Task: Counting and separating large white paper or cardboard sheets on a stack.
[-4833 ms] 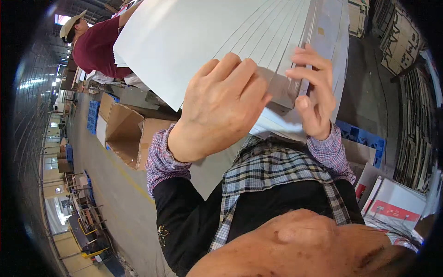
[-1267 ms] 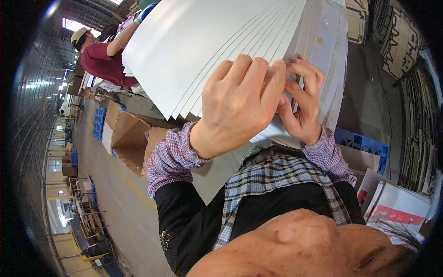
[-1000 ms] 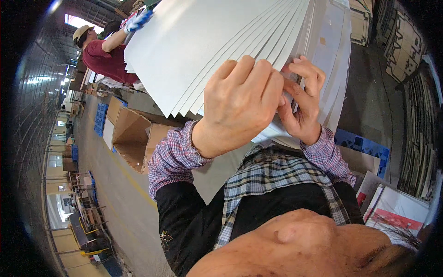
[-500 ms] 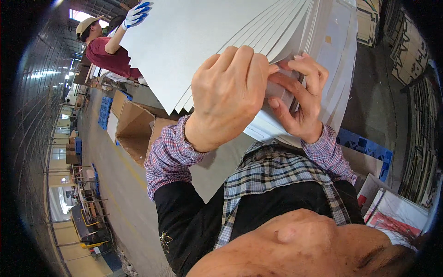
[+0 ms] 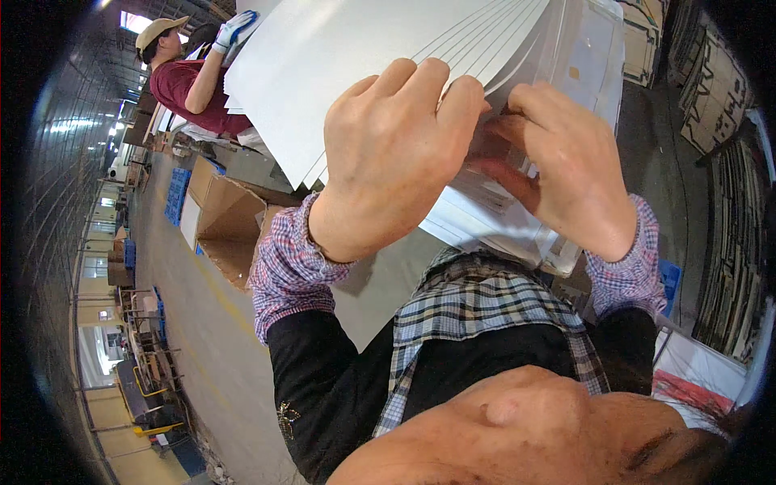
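Left grip (image 5: 396, 153) overlaps white sheets (image 5: 315, 73) at their edge, floor (image 5: 202, 347) stretching leftward.

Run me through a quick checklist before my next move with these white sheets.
1. Left hand at the sheets' near edge: ok.
2. Left-hand grip secure: cannot tell, fingertips hidden.
3. White sheets squared up: not ok, edges fanned out.
4. Right hand close to the left: ok, just to its right.
5. Co-worker's gloved hand off the sheets: cannot tell, it appears right by their far edge.
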A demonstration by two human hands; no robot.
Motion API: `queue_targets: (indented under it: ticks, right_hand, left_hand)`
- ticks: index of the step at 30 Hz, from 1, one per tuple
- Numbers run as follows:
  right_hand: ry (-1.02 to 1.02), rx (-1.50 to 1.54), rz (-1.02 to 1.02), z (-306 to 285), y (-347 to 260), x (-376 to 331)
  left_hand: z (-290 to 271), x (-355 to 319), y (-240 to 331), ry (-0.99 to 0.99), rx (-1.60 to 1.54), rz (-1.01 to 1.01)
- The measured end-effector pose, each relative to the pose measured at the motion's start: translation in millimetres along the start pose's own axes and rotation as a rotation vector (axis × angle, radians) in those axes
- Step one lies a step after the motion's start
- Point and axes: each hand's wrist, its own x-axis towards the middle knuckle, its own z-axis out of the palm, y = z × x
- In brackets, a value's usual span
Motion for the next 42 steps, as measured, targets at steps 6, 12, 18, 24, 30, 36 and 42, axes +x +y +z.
queue_targets:
  ticks: [6,12,18,24,30,36,42]
  right_hand:
    - [-0.195,-0.137,-0.084,-8.9,3.6,17.9]
    - [-0.22,-0.183,-0.107,-8.3,7.5,22.2]
    - [-0.21,-0.206,-0.171,-6.3,-0.5,31.8]
    - [-0.177,-0.378,-0.205,6.9,-14.5,29.0]
    - [-0.035,-0.501,-0.203,18.0,-12.5,24.6]
    - [0.019,-0.417,-0.381,13.6,9.3,23.5]
    - [-0.03,-0.156,-0.184,14.1,10.8,14.2]
  left_hand:
    - [-5.4,3.6,-8.0,-0.014,-0.097,-0.052]
    - [-4.5,3.6,-12.9,0.0,-0.123,-0.044]
    - [-6.8,2.5,-13.5,-0.009,-0.087,-0.035]
    - [-10.3,0.5,-14.3,-0.004,-0.088,-0.063]
    - [-8.9,0.9,-22.4,0.071,-0.118,-0.068]
    - [-14.0,7.3,-17.7,0.009,-0.108,-0.074]
    - [-11.1,7.0,-20.1,0.026,-0.141,-0.083]
